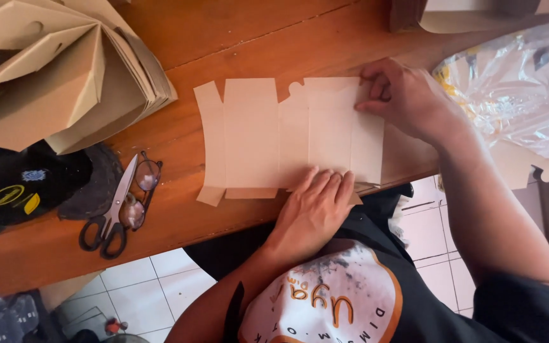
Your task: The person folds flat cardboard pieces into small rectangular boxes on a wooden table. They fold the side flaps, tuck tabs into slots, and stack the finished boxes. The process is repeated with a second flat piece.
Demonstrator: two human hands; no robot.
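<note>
The flat cardboard cutout is pale tan, plain and unprinted; the table beneath is warm reddish-brown wood with visible grain; at 10 o'clock a stack of folded boxes is kraft brown; at 8 o'clock the scissors have black handles and silver blades; at 2 o'clock a plastic bag is clear — with yellow showing through; the floor tiles are white.

- Left of the left hand, the paper stack ran off the top and left edges.
- Beyond the right hand, a plastic bag was cut by the right edge; its contents were unclear.
- The right hand's fingertips hid part of the card blank.
- Below the left hand, floor items were too small to identify.
</note>
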